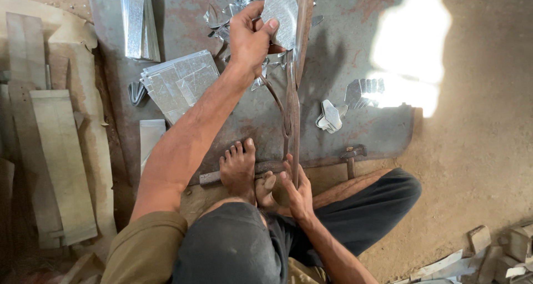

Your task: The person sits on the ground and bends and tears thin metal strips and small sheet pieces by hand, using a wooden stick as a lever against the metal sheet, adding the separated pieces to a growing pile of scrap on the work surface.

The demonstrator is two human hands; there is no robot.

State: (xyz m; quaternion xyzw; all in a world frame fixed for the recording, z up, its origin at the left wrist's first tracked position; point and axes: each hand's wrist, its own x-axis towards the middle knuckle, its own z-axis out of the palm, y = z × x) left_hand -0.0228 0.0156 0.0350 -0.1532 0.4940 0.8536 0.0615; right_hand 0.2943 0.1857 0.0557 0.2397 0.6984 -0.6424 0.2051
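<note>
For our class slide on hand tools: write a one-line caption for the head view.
Left hand feeds a metal sheet piece into long shears; right hand grips the handle.

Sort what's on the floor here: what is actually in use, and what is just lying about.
In use:
left hand holding a small metal sheet piece
right hand on the long shears
foot pinning the lower handle

Lying about:
stack of cut sheets
hammer
wooden planks

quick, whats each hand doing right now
Left hand: closed, pinching a small metal sheet piece at the shears' blades.
Right hand: closed around the long shears handle.
</note>
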